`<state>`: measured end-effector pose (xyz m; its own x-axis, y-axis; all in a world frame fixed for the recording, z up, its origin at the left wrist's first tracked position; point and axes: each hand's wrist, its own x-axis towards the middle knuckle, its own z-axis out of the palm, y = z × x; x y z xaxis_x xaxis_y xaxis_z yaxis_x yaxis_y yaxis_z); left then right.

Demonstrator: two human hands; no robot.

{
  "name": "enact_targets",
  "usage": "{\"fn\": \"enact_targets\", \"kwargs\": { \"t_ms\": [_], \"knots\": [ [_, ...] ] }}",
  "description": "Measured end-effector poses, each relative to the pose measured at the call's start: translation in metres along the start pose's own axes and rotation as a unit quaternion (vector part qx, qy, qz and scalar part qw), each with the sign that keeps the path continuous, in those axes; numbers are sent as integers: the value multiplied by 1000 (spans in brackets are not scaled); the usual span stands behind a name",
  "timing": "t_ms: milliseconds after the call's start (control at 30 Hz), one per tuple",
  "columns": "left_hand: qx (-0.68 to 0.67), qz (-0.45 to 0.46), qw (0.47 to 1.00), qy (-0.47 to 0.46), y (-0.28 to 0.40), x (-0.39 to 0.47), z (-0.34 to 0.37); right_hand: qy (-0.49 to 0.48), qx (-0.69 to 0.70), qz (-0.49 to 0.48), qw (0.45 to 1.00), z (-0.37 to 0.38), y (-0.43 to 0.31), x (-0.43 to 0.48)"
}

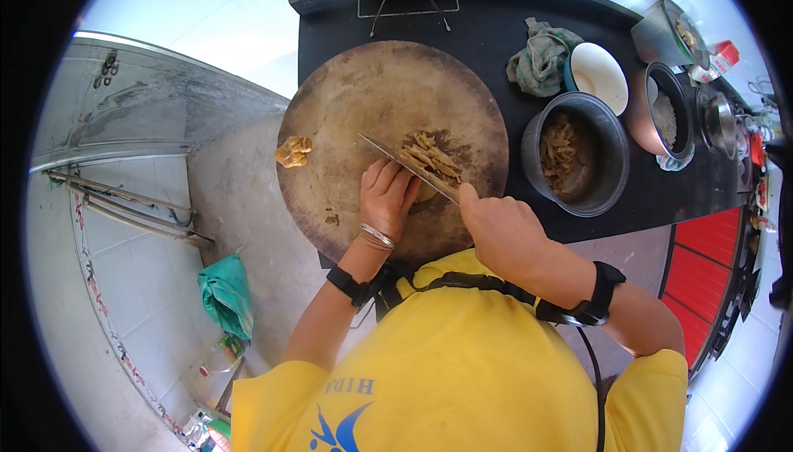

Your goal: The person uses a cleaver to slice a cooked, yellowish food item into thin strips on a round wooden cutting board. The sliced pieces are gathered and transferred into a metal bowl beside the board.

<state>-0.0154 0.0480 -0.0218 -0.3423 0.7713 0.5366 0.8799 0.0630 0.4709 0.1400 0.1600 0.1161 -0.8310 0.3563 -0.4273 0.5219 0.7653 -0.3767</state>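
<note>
My right hand [505, 223] grips the handle of a kitchen knife [416, 172], whose blade slants up and left over a round wooden chopping board [390, 86]. Close against the near side of the blade rest the bent fingers of my left hand [387, 196]. They press on a pale yellowish piece of food [427, 192], partly hidden by the hand and blade. Beyond the blade lies a small heap of brown food strips [432, 154], possibly pickled vegetable. A knobbly brown lump [293, 151] of similar food sits at the board's left edge.
Right of the board, a dark metal pot [607, 167] holds more strips [559, 148]. Behind it are a white-lined bowl [598, 74], a crumpled cloth [542, 58] and a pot with white rice [641, 111]. A wire rack [409, 2] stands at the black counter's back.
</note>
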Motion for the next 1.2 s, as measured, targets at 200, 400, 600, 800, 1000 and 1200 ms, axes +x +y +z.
{"fn": "enact_targets", "kwargs": {
  "t_ms": [200,400,600,800,1000,1200],
  "knots": [
    [10,-14,1000,-21,-3,-2,-1,101,1,-32,994,50,1,44],
    [-32,-34,999,-7,5,0,-6,152,0,-38,988,60,7,44],
    [-51,-45,998,-13,6,-2,-22,152,28,-47,987,58,10,46],
    [-21,32,999,-2,-2,-1,-17,144,27,-47,988,57,10,46],
    [5,34,999,-4,1,-1,-15,123,3,-37,992,32,-5,22],
    [-28,-9,999,-43,3,-2,-15,86,-26,-6,996,23,-19,-12]
  ]
}}
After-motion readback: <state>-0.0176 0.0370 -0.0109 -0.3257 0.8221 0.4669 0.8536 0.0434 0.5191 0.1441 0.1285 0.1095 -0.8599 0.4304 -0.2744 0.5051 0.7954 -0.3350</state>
